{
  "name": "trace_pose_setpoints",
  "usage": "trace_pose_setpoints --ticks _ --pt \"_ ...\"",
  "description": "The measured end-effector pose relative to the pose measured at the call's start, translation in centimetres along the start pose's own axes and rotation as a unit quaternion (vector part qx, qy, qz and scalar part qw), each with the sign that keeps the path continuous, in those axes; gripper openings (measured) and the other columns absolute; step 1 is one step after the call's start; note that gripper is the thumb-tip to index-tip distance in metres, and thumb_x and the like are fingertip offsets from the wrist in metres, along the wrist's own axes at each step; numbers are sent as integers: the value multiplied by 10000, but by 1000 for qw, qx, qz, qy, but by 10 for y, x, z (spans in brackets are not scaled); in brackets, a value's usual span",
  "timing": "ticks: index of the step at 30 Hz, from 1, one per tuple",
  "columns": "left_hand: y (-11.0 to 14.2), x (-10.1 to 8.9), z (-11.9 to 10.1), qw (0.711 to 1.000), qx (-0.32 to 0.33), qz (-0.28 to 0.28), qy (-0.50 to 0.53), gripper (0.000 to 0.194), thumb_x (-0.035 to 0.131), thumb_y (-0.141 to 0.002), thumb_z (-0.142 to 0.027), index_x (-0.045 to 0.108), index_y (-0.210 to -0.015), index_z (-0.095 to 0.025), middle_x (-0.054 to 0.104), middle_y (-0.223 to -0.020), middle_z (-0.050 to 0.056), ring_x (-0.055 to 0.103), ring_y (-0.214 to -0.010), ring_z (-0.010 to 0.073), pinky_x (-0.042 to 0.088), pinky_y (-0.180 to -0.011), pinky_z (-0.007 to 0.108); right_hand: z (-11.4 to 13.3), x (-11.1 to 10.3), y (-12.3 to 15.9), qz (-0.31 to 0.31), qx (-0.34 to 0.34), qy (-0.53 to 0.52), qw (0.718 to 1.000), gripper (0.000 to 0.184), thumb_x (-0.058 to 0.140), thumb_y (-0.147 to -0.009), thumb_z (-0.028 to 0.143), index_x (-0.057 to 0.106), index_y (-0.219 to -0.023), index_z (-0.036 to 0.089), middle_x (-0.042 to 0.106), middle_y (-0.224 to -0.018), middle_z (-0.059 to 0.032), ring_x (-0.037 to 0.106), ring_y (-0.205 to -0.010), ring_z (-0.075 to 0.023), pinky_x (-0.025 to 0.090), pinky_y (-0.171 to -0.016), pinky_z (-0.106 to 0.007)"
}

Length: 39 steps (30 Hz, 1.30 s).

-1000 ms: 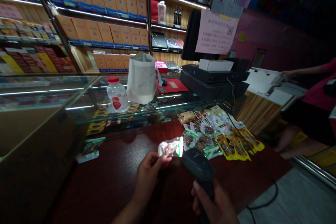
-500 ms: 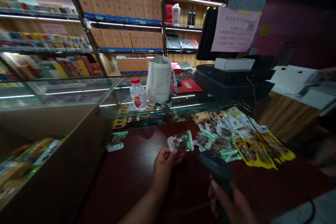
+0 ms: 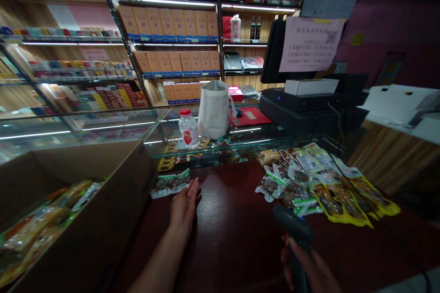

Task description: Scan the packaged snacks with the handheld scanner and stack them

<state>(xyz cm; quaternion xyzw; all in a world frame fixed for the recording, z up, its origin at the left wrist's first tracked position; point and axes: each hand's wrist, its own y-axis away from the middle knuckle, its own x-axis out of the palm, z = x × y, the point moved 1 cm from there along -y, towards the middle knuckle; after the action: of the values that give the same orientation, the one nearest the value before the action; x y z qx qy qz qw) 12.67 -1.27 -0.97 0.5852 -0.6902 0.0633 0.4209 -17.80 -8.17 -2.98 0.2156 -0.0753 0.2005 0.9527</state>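
My left hand is open, its fingers stretched out at the right edge of small vacuum-sealed snack packets with green and white edges. Whether the fingertips touch the packets I cannot tell. My right hand is wrapped around the handle of a dark barcode scanner, whose head points forward and left above the dark red tabletop. Beyond the scanner lies a pile of similar snack packets, with yellow-edged packets to its right.
A cardboard box with packaged food stands at the left. On the glass counter are a red-capped plastic bottle, a white bag and a red folder. The scanner's cable crosses the right side, near the cash register.
My left hand has moved left with a snack packet and released it beside the one at the box. My right hand still holds the scanner. The view has shifted slightly.
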Motion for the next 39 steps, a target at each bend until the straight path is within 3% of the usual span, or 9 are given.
trace_pose_setpoints --ticks 6,11,14,16,18,25,30,34,39 --pt "8 10 2 999 -45 9 7 364 311 -1003 -109 438 -1326 -1 609 -1185 254 713 -819 157 604 -674 212 0 -4 -5 16 -9 -28 999 784 726 -587 755 606 -971 82 602 -612 -28 491 -431 -96 371 -426 -201" --pt "24 11 30 985 -64 104 -124 109 461 -939 -89 556 -968 -44 660 -1062 227 714 -871 215 599 -714 274 0 -21 -11 -32 -31 -88 995 751 789 -595 661 567 -1039 97 631 -700 -31 508 -474 -97 392 -430 -198" --pt "36 19 61 919 -23 245 -308 96 651 -824 -148 632 -892 -83 691 -995 169 700 -899 231 565 -830 336 0 -32 -18 -65 -64 -131 987 743 800 -628 602 545 -1128 116 620 -726 -12 508 -489 -99 395 -427 -201" --pt "41 31 82 826 89 331 -448 157 706 -767 -238 692 -885 -135 701 -963 127 672 -945 244 517 -915 371 -2 -35 -22 -78 -79 -157 981 726 793 -660 573 525 -1168 131 614 -735 -2 503 -490 -95 383 -427 -196" --pt "43 47 102 741 206 351 -534 202 716 -732 -283 709 -899 -171 691 -1016 116 619 -1045 273 439 -1011 404 -1 -38 -22 -83 -80 -172 978 709 792 -678 550 512 -1187 143 605 -743 3 500 -497 -89 376 -434 -190" --pt "50 79 155 687 285 261 -616 373 801 -581 -272 582 -840 -118 495 -1318 250 326 -1337 423 192 -1132 498 58 -90 11 -37 -187 -279 941 433 791 -711 442 535 -1010 261 464 -698 45 419 -475 -63 376 -436 -183" --pt "53 77 156 695 279 258 -610 263 723 -645 -174 511 -801 -165 595 -1157 160 472 -1207 333 309 -1060 438 89 -120 27 -53 -263 -298 916 372 797 -701 386 525 -913 251 393 -655 42 374 -453 -78 379 -411 -208" --pt "54 64 129 728 238 281 -578 197 620 -752 -236 472 -874 -188 621 -817 32 619 -792 202 467 -767 313 59 -98 12 1 -154 -211 965 432 774 -730 445 514 -1034 282 517 -716 21 455 -500 -104 408 -456 -233" --pt "64 23 88 839 41 324 -436 520 732 -648 -421 429 -994 -179 655 -826 16 670 -685 187 506 -593 266 25 -55 5 17 -85 -34 996 553 717 -736 621 576 -1002 158 575 -615 -15 510 -514 -126 410 -515 -243"
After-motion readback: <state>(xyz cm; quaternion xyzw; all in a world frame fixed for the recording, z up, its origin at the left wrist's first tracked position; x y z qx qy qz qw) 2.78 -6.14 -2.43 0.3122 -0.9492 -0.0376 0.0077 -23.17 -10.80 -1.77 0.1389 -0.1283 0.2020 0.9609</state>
